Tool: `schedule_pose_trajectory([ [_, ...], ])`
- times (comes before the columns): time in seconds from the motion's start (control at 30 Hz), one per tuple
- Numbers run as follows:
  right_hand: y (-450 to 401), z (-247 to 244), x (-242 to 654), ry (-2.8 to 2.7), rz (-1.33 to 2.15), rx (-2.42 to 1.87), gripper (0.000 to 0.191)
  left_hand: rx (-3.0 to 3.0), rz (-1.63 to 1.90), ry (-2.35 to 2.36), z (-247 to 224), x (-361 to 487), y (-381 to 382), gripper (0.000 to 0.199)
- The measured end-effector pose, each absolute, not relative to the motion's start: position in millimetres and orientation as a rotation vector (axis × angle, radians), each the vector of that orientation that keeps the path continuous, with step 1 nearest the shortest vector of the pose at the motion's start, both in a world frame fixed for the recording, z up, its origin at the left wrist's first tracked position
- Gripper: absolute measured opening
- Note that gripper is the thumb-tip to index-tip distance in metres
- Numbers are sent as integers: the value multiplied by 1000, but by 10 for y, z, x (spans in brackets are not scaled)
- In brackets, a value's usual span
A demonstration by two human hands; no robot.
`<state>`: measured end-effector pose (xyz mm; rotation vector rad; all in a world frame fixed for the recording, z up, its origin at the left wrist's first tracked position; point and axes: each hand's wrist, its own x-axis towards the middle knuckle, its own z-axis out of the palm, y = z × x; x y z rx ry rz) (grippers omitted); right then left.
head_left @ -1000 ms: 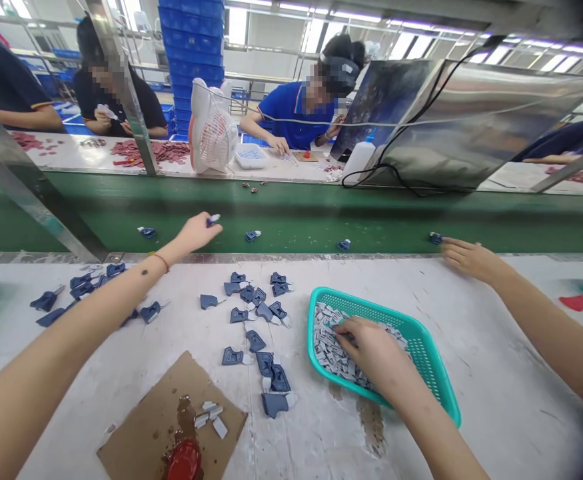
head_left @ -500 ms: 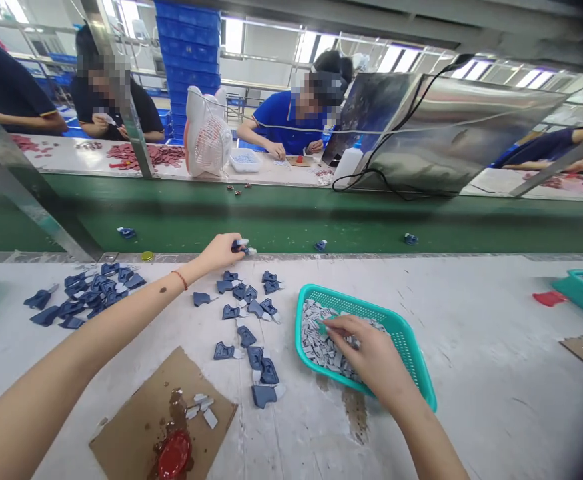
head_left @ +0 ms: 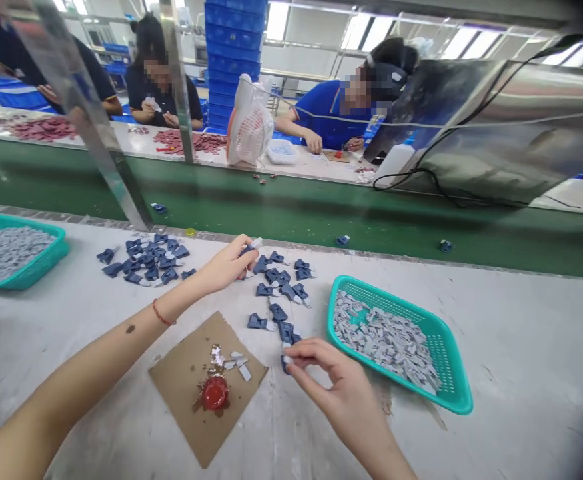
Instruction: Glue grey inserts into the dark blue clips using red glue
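My left hand (head_left: pixel 234 263) is closed on a dark blue part with a pale tip (head_left: pixel 256 243), near the far edge of the table. Scattered blue parts (head_left: pixel 271 275) lie beside and below it. My right hand (head_left: pixel 328 373) has thumb and fingers pinched over the near end of the blue parts; what it holds, if anything, is too small to name. To its right sits a green basket (head_left: pixel 458 390) of small grey pieces (head_left: pixel 396 340). Left of it, a brown cardboard (head_left: pixel 191 427) bears a red round dish (head_left: pixel 215 393) and several grey pieces (head_left: pixel 244 371).
A heap of blue parts (head_left: pixel 146 257) lies at the left, beyond my left forearm. Another green basket (head_left: pixel 46 263) stands at the far left. A metal post (head_left: pixel 116 173) rises by the green belt (head_left: pixel 291 213), which carries a few blue parts. People work across it.
My right hand has left the basket and moved left and down to the blue parts. My left hand still holds its part, now lower beside the others. The view has shifted left.
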<state>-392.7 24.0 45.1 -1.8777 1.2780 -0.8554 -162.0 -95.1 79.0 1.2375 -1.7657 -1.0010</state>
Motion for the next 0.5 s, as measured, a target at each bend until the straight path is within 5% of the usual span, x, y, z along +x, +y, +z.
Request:
schedule_pose_trajectory([
  [0.5,471,366,-3044,1070,-486,-2022,20,1265,-1392,-943,285,-1017,805,22],
])
